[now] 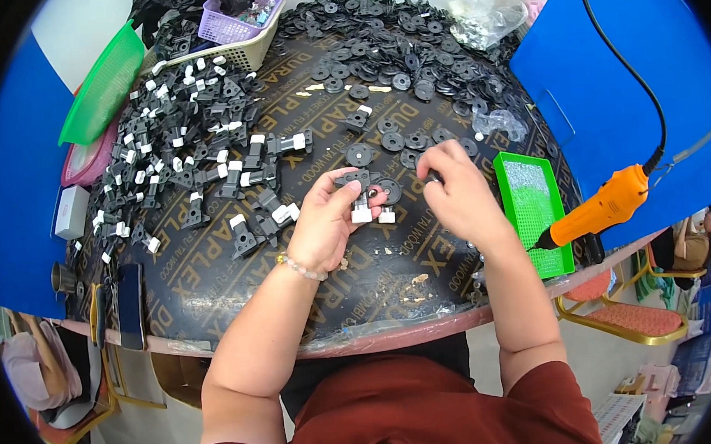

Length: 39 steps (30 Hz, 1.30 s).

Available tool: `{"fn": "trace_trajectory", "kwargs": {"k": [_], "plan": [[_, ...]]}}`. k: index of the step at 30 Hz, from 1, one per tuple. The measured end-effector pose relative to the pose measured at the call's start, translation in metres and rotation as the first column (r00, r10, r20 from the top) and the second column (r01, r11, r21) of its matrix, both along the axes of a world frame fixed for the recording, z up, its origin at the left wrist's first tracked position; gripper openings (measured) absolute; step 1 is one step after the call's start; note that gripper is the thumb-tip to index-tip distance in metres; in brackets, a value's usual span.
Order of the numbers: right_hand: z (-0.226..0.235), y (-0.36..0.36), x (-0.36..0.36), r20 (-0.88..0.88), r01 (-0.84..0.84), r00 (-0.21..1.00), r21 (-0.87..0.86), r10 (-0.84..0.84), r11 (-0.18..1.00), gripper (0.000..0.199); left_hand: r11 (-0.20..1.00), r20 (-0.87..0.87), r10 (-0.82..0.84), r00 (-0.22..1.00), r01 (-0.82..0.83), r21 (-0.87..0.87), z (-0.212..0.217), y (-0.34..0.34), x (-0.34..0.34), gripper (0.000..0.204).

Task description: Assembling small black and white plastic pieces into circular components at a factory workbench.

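Observation:
My left hand (326,220) is closed around a black plastic bracket (356,177) above the near middle of the table. White blocks (362,215) hang from its lower end, and a black disc (388,191) shows beside it, against my fingers. Just to the right, my right hand (462,194) is apart from the bracket, with thumb and fingers pinched together. Something small and dark sits at those fingertips, too hidden to name. Loose black discs (393,142) lie on the table beyond both hands.
Black brackets with white ends (193,142) are heaped at left, black discs (358,24) at the back. On the right, a green tray (552,263) holds small metal pieces; an orange electric screwdriver (606,204) hangs over it from a cable. Baskets (257,51) stand back left.

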State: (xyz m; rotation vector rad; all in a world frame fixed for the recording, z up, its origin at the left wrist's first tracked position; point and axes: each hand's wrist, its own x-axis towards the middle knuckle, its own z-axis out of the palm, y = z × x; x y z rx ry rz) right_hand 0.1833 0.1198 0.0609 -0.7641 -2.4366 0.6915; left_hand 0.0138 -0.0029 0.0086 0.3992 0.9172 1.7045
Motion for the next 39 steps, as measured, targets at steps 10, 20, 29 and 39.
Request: {"fn": "trace_trajectory", "kwargs": {"k": [10,20,29,39], "plan": [[-0.025,-0.025,-0.027,-0.047,-0.114,0.991,0.191,0.125,0.975,0.009,1.0,-0.008,-0.025,1.0,0.025,0.016,-0.007,0.002,0.001,0.024],[-0.02,-0.024,-0.02,-0.296,-0.133,0.955,-0.4,0.01,0.907,0.005,0.997,-0.072,-0.079,0.994,0.079,-0.002,-0.004,-0.002,0.006,0.028],[-0.03,-0.028,-0.022,-0.257,-0.093,0.966,-0.323,0.007,0.942,0.008,0.985,-0.201,-0.167,0.965,0.173,0.013,-0.008,-0.004,0.006,0.027],[-0.018,-0.032,-0.022,-0.23,-0.067,0.973,-0.411,-0.033,0.909,0.009,0.989,-0.238,-0.14,0.961,0.147,0.013,-0.008,-0.002,0.011,0.025]]}}
